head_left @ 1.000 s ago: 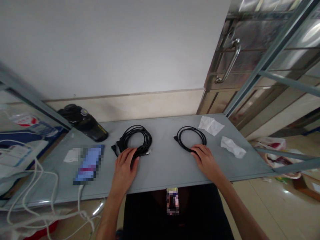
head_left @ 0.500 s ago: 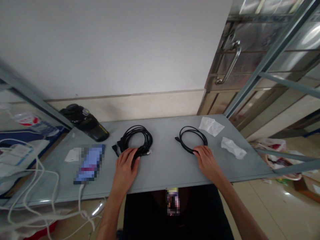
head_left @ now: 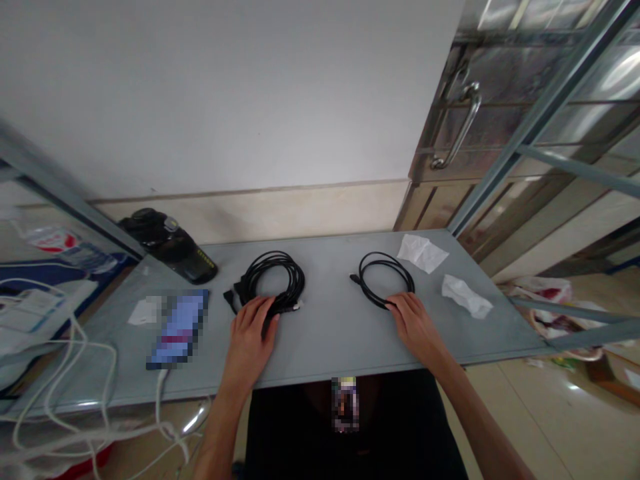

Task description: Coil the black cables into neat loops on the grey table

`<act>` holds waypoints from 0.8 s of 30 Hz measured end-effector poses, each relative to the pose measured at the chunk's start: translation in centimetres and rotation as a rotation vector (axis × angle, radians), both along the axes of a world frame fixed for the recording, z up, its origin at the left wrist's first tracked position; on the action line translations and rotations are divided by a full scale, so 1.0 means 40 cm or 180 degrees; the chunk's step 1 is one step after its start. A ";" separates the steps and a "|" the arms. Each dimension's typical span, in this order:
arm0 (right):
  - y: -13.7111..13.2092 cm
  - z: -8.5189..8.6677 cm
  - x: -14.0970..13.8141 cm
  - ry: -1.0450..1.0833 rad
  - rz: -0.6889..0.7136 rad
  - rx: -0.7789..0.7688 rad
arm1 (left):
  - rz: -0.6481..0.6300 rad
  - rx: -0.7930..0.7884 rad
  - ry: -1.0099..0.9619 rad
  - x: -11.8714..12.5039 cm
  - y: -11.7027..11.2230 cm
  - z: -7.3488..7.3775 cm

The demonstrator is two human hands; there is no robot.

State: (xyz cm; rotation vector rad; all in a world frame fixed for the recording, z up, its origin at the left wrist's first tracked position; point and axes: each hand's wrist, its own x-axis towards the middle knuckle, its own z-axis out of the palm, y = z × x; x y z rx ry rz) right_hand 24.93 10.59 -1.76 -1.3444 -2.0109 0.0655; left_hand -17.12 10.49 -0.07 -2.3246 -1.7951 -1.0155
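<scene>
My left hand rests at the near side of a thick coil of black cables, its fingers and thumb closed on the strands. Several black plugs stick out on the coil's left, and a small connector end shows by my thumb. To the right, a thinner loop of black cable lies flat on the grey table. My right hand pinches that loop's near edge, its fingertips partly hiding the cable. The loop's connector points left.
Two crumpled white tissues lie at the back right. A black bottle lies tilted at the back left. Nearer stands a blurred phone on a white charging cable. Metal frame posts rise at both sides.
</scene>
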 end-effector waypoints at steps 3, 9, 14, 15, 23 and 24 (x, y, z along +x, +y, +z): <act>0.001 -0.001 0.001 -0.0014 0.0022 0.0016 | 0.0001 -0.0008 0.0003 0.001 0.000 0.002; -0.001 -0.006 -0.001 -0.0020 0.0018 0.0052 | -0.0003 -0.0016 -0.0028 -0.001 0.003 0.000; -0.001 -0.007 -0.001 0.0006 -0.0004 0.0059 | -0.0002 -0.0034 -0.0042 -0.003 0.003 -0.002; -0.001 -0.007 -0.001 0.0004 -0.0004 0.0053 | -0.0005 -0.0026 -0.0037 -0.003 0.003 -0.002; 0.001 -0.011 0.001 0.0012 -0.0007 0.0067 | 0.0011 0.0015 0.0033 -0.002 0.001 -0.002; 0.001 -0.012 0.001 0.0013 -0.0009 0.0068 | 0.0012 0.0026 0.0047 -0.003 0.002 -0.003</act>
